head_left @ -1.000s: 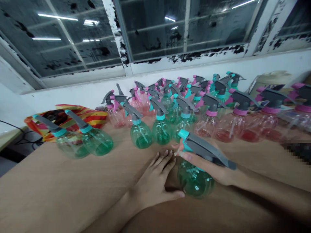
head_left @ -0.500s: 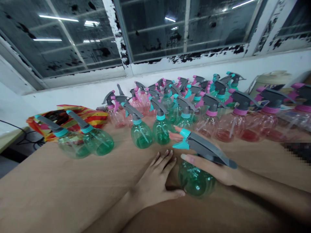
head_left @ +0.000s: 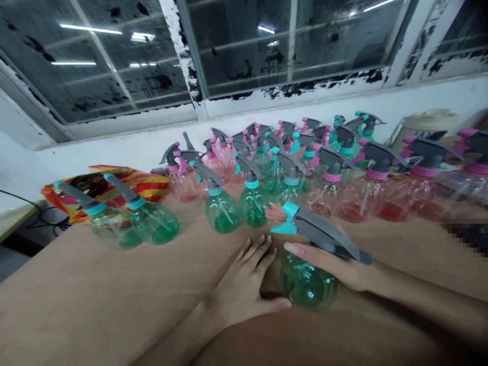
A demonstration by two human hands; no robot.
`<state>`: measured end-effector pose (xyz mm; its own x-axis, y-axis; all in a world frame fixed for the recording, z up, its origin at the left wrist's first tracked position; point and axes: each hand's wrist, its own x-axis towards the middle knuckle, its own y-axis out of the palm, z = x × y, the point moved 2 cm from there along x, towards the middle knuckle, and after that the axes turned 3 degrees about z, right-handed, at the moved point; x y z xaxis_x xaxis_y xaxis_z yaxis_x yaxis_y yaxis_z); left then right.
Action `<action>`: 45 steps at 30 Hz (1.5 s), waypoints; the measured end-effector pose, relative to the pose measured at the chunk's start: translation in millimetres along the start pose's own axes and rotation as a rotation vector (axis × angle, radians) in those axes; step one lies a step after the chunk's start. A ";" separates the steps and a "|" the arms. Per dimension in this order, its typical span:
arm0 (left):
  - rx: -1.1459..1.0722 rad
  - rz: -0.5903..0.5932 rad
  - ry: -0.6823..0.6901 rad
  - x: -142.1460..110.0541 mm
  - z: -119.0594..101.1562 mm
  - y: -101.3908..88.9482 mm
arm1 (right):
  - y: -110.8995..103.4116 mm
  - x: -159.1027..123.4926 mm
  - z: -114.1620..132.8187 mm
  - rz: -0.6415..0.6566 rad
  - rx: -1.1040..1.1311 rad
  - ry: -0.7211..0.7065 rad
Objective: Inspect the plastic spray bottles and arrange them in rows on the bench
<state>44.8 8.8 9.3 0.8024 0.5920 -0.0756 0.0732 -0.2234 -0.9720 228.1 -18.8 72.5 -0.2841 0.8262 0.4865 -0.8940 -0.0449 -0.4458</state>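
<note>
My right hand (head_left: 335, 267) is wrapped around the neck of a green spray bottle (head_left: 308, 287) with a grey and turquoise trigger head. The bottle's nozzle points to the left, and its collar is hidden behind my thumb. Fingertips show beyond the head, on its far side. My left hand (head_left: 247, 284) lies palm down on the wooden table (head_left: 95, 305), fingers stretched out, its thumb close to the bottle's base. Just beyond both hands stand two green spray bottles, one (head_left: 222, 211) on the left and one (head_left: 254, 206) on the right.
Two more green spray bottles (head_left: 154, 221) stand at the left, before a red and yellow striped bag (head_left: 152, 183). Several pink spray bottles (head_left: 356, 203) line the right and back. A beige jug (head_left: 429, 122) is at the far right, under the windows.
</note>
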 end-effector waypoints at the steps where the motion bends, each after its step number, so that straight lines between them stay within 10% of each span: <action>1: 0.001 0.002 0.000 0.3 0.3 0.3 | 0.1 0.2 -0.4 0.009 0.012 0.013; 33: 0.043 -0.015 0.004 -0.1 0.6 3.7 | 3.9 -1.8 -3.8 0.095 0.314 0.126; 45: 0.028 -0.010 0.009 -1.1 0.7 4.6 | 0.8 -2.1 -0.2 0.026 0.085 0.059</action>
<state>43.9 7.6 4.7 0.8068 0.5874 -0.0638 0.0650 -0.1956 -0.9785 228.1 -20.4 70.9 -0.2891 0.8556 0.4294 -0.9134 -0.1122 -0.3914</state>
